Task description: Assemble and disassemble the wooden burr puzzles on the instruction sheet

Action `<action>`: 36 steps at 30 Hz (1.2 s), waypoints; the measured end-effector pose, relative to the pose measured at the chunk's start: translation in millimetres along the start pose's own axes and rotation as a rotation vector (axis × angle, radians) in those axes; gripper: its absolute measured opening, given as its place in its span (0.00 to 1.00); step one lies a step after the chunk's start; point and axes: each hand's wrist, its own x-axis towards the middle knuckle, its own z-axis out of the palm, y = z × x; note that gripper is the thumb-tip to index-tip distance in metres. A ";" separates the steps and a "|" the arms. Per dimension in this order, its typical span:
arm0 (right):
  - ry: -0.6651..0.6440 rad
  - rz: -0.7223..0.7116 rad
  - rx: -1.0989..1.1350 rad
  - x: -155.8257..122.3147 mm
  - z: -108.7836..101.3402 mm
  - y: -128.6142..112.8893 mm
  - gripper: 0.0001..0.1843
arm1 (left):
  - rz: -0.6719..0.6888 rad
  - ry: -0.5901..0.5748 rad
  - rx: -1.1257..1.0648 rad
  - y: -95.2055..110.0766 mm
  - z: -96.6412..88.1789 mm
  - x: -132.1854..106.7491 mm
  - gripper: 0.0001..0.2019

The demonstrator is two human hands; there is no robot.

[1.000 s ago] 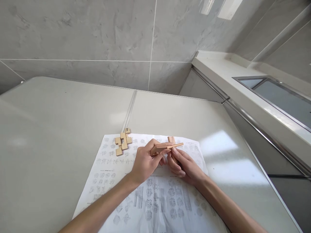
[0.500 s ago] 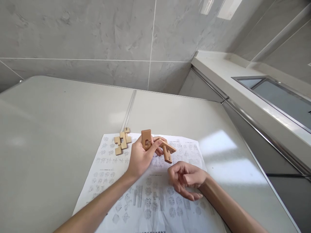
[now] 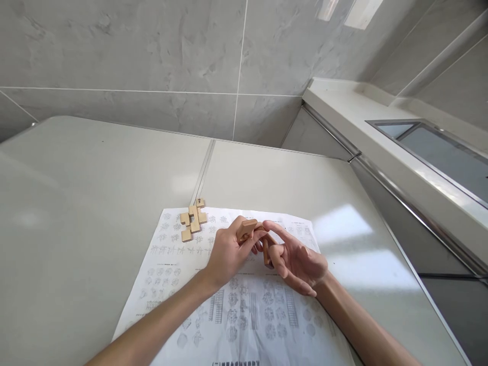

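Reddish-brown wooden pieces (image 3: 248, 229) are gripped in the left hand (image 3: 225, 254), pinched between thumb and fingers and held up over the far half of a printed sheet (image 3: 150, 290). One piece is stood up by the knuckles; another is angled down toward the right hand (image 3: 303, 262), and how they are joined cannot be told, since much is covered by fingers. The right hand is held loosely open, palm partly exposed, with its index finger stretched to the far end of the pieces and the others bent; whether the lower piece is touched by them cannot be made out. Paler blocks (image 3: 194, 223) are grouped at the sheet's far left corner, the farthest one marked with a "3". The sheet, creased and covered with small drawings, is spread on a white table (image 3: 95, 213), behind which a grey tiled wall (image 3: 152, 51) is seen.
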 end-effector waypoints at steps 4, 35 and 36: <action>-0.117 -0.019 0.050 2.8 2.9 -1.0 0.49 | 0.008 -0.033 0.038 -0.5 0.3 -3.5 0.13; -0.282 0.094 -0.140 0.5 1.3 -2.4 0.48 | 0.051 -0.267 -0.111 -2.1 -5.8 -9.9 0.05; -0.249 0.102 -0.149 0.4 1.5 -2.0 0.48 | 0.057 -0.257 -0.110 -2.5 -5.7 -9.7 0.04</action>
